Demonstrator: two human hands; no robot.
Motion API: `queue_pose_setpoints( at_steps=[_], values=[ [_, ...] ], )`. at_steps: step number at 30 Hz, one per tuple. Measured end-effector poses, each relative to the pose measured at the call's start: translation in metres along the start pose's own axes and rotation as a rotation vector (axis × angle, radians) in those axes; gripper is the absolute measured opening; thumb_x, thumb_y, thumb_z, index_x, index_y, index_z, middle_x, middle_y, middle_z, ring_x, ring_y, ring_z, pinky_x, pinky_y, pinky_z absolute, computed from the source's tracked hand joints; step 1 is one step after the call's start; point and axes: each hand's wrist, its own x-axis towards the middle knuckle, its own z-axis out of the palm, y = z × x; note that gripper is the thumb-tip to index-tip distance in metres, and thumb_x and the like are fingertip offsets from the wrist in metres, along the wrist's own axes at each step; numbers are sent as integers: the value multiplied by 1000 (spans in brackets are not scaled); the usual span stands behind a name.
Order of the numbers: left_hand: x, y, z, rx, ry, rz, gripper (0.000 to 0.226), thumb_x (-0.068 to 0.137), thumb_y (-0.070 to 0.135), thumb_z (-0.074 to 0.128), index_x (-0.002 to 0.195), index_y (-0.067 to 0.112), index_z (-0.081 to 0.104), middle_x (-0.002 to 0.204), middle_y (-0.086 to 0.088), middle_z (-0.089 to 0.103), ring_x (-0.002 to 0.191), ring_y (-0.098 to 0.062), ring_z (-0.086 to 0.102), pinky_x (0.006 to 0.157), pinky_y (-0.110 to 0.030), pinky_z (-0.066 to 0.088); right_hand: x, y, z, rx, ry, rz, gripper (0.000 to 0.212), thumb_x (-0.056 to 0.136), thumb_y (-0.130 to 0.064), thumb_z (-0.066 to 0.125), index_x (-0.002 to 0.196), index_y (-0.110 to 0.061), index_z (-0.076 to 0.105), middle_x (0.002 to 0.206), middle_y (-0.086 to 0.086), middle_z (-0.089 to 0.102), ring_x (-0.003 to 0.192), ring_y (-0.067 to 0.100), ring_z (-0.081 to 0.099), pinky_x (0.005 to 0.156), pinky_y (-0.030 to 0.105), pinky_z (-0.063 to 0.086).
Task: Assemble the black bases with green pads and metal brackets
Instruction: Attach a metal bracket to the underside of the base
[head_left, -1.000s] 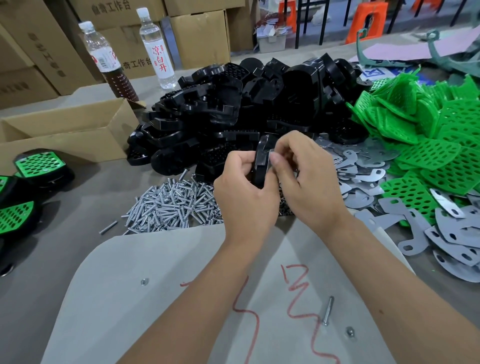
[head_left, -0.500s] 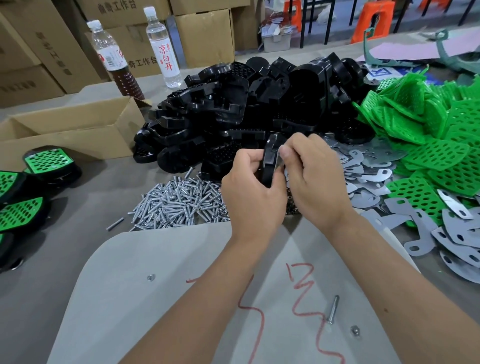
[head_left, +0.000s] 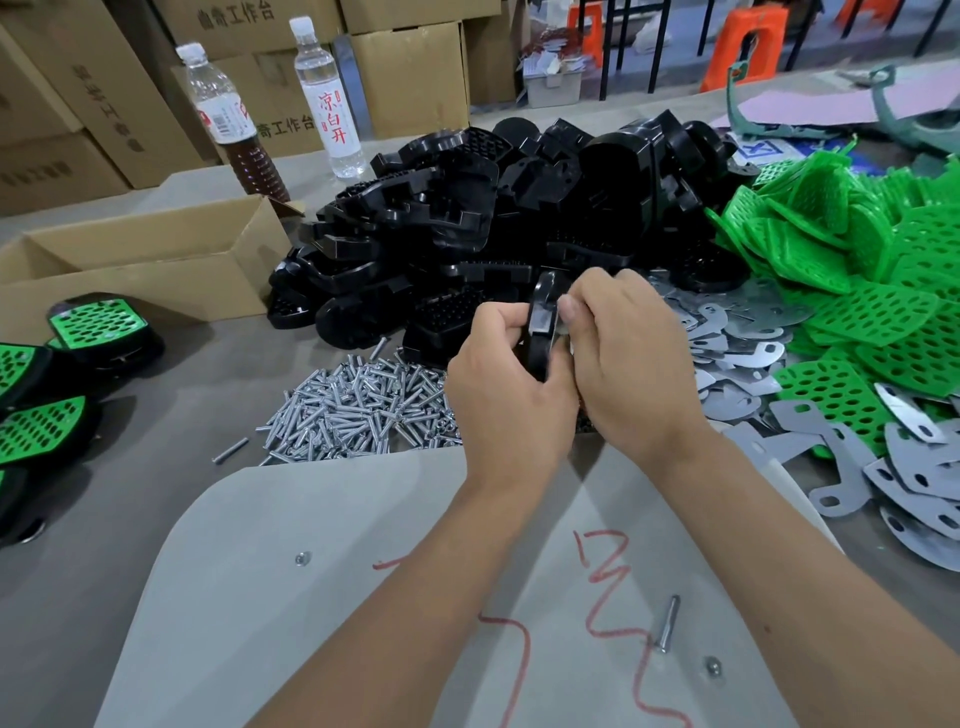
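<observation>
- Black plastic is what both hands hold: one base (head_left: 541, 332), up on its edge, just above the counter (head_left: 156, 415) and in front of the big pile of bases (head_left: 519, 218).
- The left hand (head_left: 506, 400) curls round the base from the left side.
- The right hand (head_left: 631, 374) pinches the right side of it. A bit of shiny metal shows under the thumb. It may be a bracket, but I cannot tell.
- To do this step well, I think the left hand should hold the base firm, so the right hand can push the part in straight.
- Fingers hide the join, so it has to be found by feel.
- Screws (head_left: 358, 410) lie in a heap just left of the hands, close to grab.
- Brackets (head_left: 727, 353) lie spread on the right, and green pads (head_left: 857, 291) are heaped past them.
- Done pieces (head_left: 98, 325) with green tops sit far left, by a box (head_left: 150, 270).
- Two bottles (head_left: 327, 98) stand at the back, well away.
- One loose screw (head_left: 667, 623) and a nut (head_left: 712, 666) lie on the grey sheet (head_left: 337, 597) below the arms. An arm could knock them off.
</observation>
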Motion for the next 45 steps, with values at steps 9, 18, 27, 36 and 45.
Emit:
queue_pose_setpoints(
  at_steps=[9, 18, 27, 36, 45],
  values=[
    [1, 0, 0, -4, 27, -12, 21, 93, 28, 76, 103, 15, 64, 87, 9, 73, 84, -14, 69, 77, -44, 54, 0, 4, -2, 78, -94, -11, 20, 107, -16, 46, 88, -13, 51, 81, -8, 52, 76, 15, 46, 68, 32, 37],
    [-2, -1, 1, 41, 31, 37, 18, 95, 26, 74, 103, 13, 63, 89, 6, 72, 87, -17, 69, 77, -41, 53, 1, -2, -3, 2, -123, -13, 24, 109, -22, 35, 88, -12, 42, 80, -6, 44, 69, 17, 39, 62, 38, 33],
    [0, -3, -2, 158, 79, 344, 23, 91, 11, 77, 108, 0, 67, 89, -6, 70, 84, -28, 63, 71, -40, 48, 5, -17, -3, 426, -85, 463, 49, 110, -21, 41, 62, -24, 31, 52, -13, 33, 50, 8, 28, 49, 25, 23],
    [10, -6, -4, 299, 67, 581, 29, 83, -5, 74, 112, -3, 73, 85, -5, 73, 76, -29, 55, 67, -33, 45, 13, -4, -23, 1173, -384, 969, 40, 106, -21, 43, 66, -21, 51, 54, -8, 30, 39, 6, 20, 36, 20, 13],
    [21, -11, -24, -196, 107, -99, 19, 90, 6, 73, 103, 16, 63, 93, 3, 74, 89, -13, 70, 83, -34, 57, -2, -5, -18, -352, -618, 91, 24, 96, -52, 66, 100, -28, 67, 101, -5, 53, 96, 22, 56, 71, 36, 43]
  ],
)
